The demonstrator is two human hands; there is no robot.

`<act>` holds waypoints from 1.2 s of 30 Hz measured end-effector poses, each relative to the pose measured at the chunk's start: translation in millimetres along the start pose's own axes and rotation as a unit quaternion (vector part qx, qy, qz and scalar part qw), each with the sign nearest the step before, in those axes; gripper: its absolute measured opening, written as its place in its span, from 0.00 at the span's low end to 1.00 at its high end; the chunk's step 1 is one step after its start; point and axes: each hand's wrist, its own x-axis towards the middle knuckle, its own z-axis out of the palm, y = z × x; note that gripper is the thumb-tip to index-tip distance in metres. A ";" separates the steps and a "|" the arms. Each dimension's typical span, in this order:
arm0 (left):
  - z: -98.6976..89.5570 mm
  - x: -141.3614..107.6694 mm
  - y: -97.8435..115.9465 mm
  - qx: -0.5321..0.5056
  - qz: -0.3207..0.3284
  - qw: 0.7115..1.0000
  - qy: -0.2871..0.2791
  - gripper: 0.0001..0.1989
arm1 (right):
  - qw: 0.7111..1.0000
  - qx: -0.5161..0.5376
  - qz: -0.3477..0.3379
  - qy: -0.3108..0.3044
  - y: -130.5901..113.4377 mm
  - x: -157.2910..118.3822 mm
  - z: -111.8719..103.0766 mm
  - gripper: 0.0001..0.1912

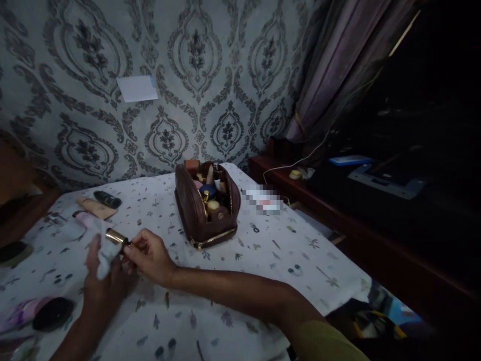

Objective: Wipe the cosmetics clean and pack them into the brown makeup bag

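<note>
While the left hand (99, 281) bunches a white cloth (103, 248) around one end of a small gold tube (117, 236), the right hand (150, 256) pinches the other end, both grips closed on it above the counter (263, 250). It looks light, stiff and slick (polished metal, probably), so holding near the ends seems safest. An open brown pouch (205, 205) stands nearby.

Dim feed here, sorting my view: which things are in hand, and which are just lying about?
In hand:
left hand with white cloth
right hand with gold tube

Lying about:
open brown pouch of cosmetics
beige tube
dark tube
note on wall
</note>
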 end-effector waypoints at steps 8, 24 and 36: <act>15.3 -11.6 25.1 0.076 0.186 0.979 -0.038 0.22 | 0.993 -0.048 -0.103 0.029 -70.8 -28.9 -27.1 0.20; 15.3 -7.2 6.1 0.151 0.183 0.955 -0.179 0.21 | 0.777 -0.562 -0.261 0.110 -236.9 -25.9 -160.0 0.07; 18.1 -5.0 8.9 0.127 0.006 0.979 -0.161 0.17 | 0.554 -0.823 -0.063 -0.106 -227.0 46.2 -150.4 0.10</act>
